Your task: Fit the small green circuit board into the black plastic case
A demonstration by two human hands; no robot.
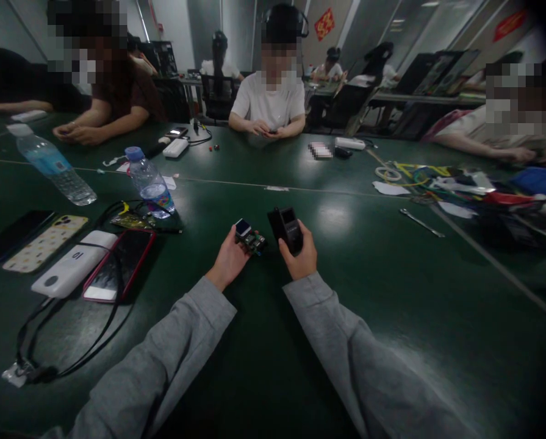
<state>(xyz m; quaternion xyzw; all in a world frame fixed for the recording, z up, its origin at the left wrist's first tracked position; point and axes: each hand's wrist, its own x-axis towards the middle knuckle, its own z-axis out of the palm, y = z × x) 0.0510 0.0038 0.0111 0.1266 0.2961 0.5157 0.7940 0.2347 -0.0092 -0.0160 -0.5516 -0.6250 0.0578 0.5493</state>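
Observation:
My left hand (230, 256) is closed on a small circuit board (253, 240) with a little screen (243, 228) at its upper left corner. In my right hand (302, 255) is a black plastic case (291, 230) with a rectangular window near its top; the thumb lies along its lower left side and the fingers are mostly hidden behind it. Board and case are held apart, side by side, above the dark green table (263, 341). Whether anything sits inside the case I cannot tell.
At left lie a white power bank (74, 263), a red-edged phone (121, 265), a patterned phone (46, 242) and black cables. Two water bottles (151, 186) stand behind them. A wrench (421, 223) and tangled wires (419, 174) lie at right. A person (269, 103) sits opposite.

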